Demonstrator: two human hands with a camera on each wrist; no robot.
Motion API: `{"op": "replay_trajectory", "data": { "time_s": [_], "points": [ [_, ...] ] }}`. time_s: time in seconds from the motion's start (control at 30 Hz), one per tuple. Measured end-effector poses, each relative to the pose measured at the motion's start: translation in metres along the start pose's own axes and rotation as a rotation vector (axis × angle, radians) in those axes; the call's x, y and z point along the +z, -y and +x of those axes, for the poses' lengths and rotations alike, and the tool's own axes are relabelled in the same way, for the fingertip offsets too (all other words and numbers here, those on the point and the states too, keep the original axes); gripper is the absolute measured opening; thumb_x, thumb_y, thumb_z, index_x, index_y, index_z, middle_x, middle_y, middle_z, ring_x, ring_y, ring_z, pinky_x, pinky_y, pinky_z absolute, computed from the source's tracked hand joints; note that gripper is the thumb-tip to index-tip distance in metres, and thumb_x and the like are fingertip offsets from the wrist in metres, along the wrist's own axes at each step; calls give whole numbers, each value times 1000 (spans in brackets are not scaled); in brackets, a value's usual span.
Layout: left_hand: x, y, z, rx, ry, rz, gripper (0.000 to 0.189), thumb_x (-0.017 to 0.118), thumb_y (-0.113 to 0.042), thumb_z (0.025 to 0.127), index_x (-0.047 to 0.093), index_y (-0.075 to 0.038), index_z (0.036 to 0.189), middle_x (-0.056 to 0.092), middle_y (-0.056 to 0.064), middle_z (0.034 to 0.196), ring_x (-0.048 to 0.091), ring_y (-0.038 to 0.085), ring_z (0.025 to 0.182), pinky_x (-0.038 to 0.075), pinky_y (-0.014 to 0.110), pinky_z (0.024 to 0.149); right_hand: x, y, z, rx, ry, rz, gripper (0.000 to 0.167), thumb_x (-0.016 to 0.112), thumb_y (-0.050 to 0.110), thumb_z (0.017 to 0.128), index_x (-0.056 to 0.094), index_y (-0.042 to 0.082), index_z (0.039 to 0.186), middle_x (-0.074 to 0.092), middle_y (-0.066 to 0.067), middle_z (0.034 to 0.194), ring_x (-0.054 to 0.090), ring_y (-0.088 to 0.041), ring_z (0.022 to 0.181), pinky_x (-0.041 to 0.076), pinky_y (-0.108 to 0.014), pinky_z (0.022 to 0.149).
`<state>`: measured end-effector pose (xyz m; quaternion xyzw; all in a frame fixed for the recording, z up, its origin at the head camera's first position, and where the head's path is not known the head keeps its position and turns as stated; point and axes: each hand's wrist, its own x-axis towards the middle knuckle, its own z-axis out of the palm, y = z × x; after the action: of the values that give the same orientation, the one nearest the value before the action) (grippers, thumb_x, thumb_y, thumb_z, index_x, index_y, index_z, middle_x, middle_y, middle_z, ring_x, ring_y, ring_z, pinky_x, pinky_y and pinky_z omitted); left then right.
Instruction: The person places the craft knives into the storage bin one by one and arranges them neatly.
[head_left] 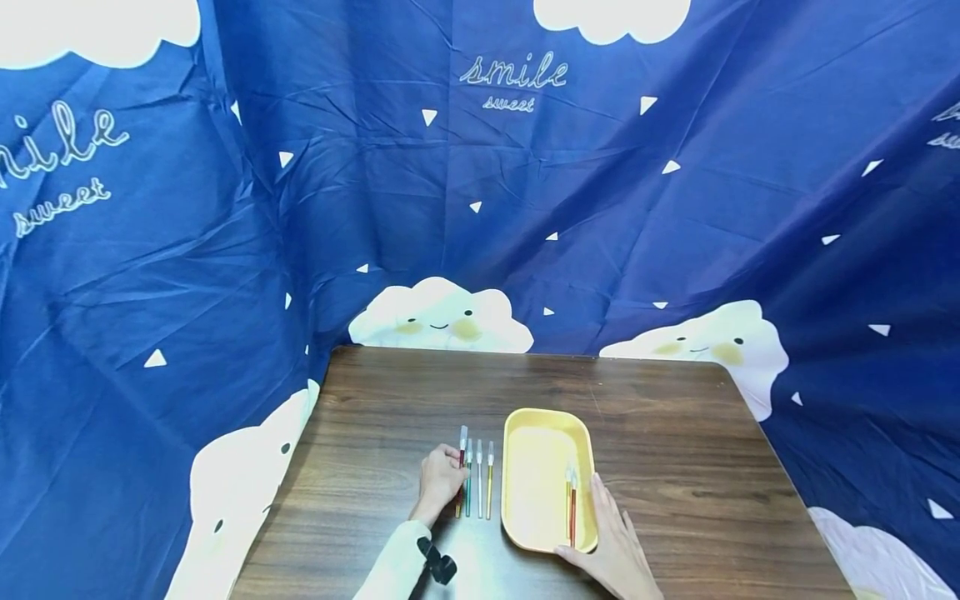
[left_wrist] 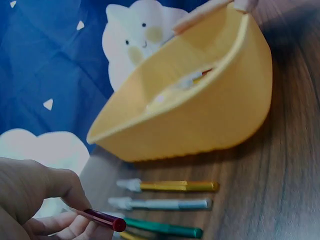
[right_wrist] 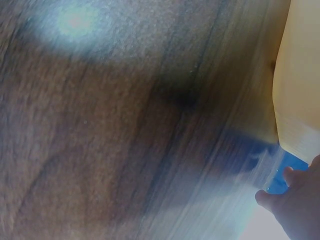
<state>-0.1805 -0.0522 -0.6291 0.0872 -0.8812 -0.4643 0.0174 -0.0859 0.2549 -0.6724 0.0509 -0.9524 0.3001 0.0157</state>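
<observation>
My left hand (head_left: pixel 441 477) pinches a red capped craft knife (left_wrist: pixel 104 219) between thumb and fingers, its clear cap pointing away in the head view. To the right of that hand lie a green craft knife (head_left: pixel 468 487), a silver one (head_left: pixel 480 490) and a gold one (head_left: pixel 490 490), side by side. Part of another gold handle (left_wrist: pixel 131 235) shows beside my left fingers. My right hand (head_left: pixel 618 550) rests against the near right corner of a yellow tray (head_left: pixel 525 521), fingers extended along its side. Inside the tray lie a red craft knife (head_left: pixel 573 517) and a gold one (head_left: pixel 567 508).
The brown wooden table (head_left: pixel 690 467) extends on both sides of the tray. A blue cloth (head_left: pixel 525 192) with clouds and triangles hangs behind it. A dark bow (head_left: pixel 437 561) sits on the left sleeve (head_left: pixel 397 562).
</observation>
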Motion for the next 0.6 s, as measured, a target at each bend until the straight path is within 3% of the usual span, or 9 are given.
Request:
{"op": "replay_trajectory", "data": {
  "time_s": [0.37,0.6],
  "points": [
    [5,-24,-2,16,40,-32,27,84,2,70,70,-2,93,71,1,76,64,14,68,55,35,68,2,-2,-1,-32,-40,-3,129,84,67,77,14,10,170,27,-22,170,30,-49,152,23,-74,114],
    [17,-35,-7,50,45,-72,27,84,2,69,70,-2,92,72,2,75,64,12,66,55,34,68,3,-5,0,-45,-55,5,129,85,66,76,16,8,169,28,-23,170,31,-49,151,24,-74,114]
  ]
}}
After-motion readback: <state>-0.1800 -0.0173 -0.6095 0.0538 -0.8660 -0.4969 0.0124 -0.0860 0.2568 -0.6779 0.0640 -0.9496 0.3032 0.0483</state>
